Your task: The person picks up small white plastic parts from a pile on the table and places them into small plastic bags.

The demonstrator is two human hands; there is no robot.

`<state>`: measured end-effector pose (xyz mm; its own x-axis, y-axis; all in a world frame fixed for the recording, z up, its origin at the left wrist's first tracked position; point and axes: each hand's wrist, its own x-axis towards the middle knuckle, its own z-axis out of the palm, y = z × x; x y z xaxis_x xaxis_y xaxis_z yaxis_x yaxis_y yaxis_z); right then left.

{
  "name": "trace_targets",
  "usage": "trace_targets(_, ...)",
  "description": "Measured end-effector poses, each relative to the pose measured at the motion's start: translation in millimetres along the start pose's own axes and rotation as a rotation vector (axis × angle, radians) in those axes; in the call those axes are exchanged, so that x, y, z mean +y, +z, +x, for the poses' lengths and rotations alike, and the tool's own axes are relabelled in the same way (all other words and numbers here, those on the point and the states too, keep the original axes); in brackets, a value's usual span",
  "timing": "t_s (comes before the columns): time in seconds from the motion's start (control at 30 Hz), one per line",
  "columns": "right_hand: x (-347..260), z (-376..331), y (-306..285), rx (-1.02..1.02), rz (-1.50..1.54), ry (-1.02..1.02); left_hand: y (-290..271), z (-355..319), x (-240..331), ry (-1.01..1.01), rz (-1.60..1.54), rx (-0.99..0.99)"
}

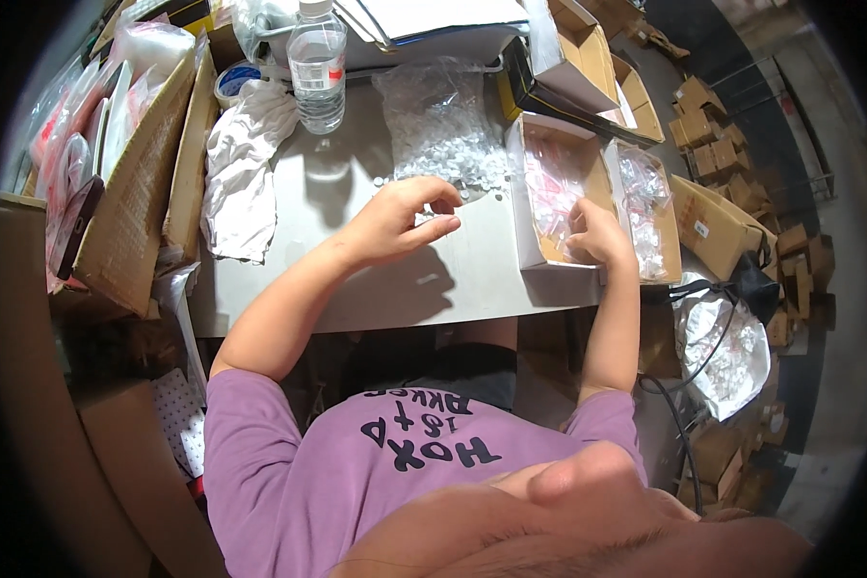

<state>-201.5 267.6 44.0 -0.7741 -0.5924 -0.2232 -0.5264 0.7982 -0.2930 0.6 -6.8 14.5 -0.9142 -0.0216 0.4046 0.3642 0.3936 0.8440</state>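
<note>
My left hand (405,220) hovers over the grey tabletop, its fingers curved and the thumb apart from them, with nothing visible in its grasp. Just beyond it, a clear plastic bag (433,106) spills small white pieces (458,166) onto the table. My right hand (595,234) reaches into a white cardboard box (535,241) of small clear plastic bags with red marks (549,188). Its fingers are bent inward at the bags; what lies between the fingertips is too small to make out.
A water bottle (318,72) stands behind a crumpled white cloth (246,169) and a tape roll (236,82). Cardboard boxes (149,183) hold bags at left. Another box (643,207) of clear packets adjoins the white one. A white sack (722,347) and cable (684,424) are at right.
</note>
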Motion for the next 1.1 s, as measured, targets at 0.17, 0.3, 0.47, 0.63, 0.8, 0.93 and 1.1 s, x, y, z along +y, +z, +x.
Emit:
trace_targets(0.17,1,-5,0,0.065,0.083,-0.063,-1,0,1,0.005,0.023,-0.028)
trace_targets(0.3,-5,-12,-6,0.244,0.228,-0.18,-1,0,5,0.016,0.023,-0.013)
trace_targets(0.47,-62,-33,-8,0.301,0.393,-0.285,2,-2,1,0.0,0.008,0.036)
trace_targets(0.63,-124,-41,15,0.228,0.31,-0.61,8,-4,-1,0.005,-0.223,0.037)
trace_targets(0.8,-137,-32,32,0.149,0.444,-0.446,-1,-2,-1,-0.129,-0.202,0.114)
trace_targets(0.93,-125,-13,72,0.294,0.311,-0.431,-3,0,-5,-0.266,-0.161,0.269)
trace_targets(1.1,-133,-8,93,0.214,0.292,-0.549,-5,0,-8,-0.231,-0.216,0.341)
